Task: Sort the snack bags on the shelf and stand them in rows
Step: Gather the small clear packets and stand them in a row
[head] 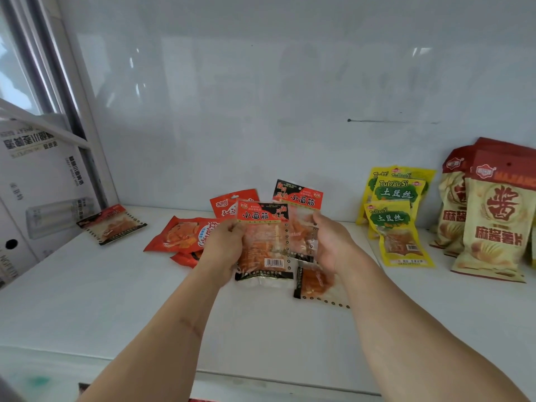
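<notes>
My left hand point(223, 245) grips a clear snack bag with a red and black top point(265, 242), held upright at the middle of the white shelf point(116, 300). My right hand point(333, 245) grips a second bag of the same kind point(300, 210) just behind it. A third such bag point(314, 281) lies flat under my right hand. Another one point(113, 224) lies flat at the far left. Orange-red bags point(179, 236) lie flat left of my hands, and one orange-red bag point(229, 203) leans at the back.
Yellow bags point(397, 216) stand in a row right of my hands. Beige bags with red tops point(490, 224) stand in a row at the far right. A white back wall point(261, 111) closes the shelf. A printed carton point(34, 192) stands at the left.
</notes>
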`<state>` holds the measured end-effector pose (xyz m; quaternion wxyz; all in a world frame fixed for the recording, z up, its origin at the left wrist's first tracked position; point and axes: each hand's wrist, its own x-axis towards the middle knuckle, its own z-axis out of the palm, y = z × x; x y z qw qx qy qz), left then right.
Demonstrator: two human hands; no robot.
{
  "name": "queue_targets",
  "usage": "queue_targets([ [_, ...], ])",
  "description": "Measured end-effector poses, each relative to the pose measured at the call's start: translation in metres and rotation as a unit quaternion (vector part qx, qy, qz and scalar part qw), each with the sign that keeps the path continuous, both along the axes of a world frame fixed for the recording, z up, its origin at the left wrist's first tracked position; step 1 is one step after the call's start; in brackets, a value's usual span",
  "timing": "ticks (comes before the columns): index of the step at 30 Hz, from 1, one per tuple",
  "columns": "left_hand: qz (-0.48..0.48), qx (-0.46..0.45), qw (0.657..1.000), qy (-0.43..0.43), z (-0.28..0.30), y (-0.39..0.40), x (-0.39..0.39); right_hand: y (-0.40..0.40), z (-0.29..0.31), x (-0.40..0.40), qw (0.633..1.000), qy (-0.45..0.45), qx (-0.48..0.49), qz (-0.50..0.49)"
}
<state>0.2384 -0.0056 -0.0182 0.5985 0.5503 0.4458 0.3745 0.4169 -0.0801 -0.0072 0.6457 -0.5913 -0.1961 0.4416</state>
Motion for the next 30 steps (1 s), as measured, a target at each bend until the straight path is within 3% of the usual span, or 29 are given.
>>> queue_targets([
  [8,0.004,-0.015,0.999,-0.027,-0.009,-0.007,0.01,-0.014,-0.006,0.009,0.993,-0.016,0.021,0.111],
  [20,-0.037,0.006,0.999,-0.031,0.004,0.0,0.065,-0.004,-0.004,0.094,0.99,-0.119,0.019,-0.077],
  [30,0.007,0.007,1.0,-0.029,0.012,0.014,0.123,0.037,-0.028,0.155,0.981,-0.169,0.036,-0.089],
])
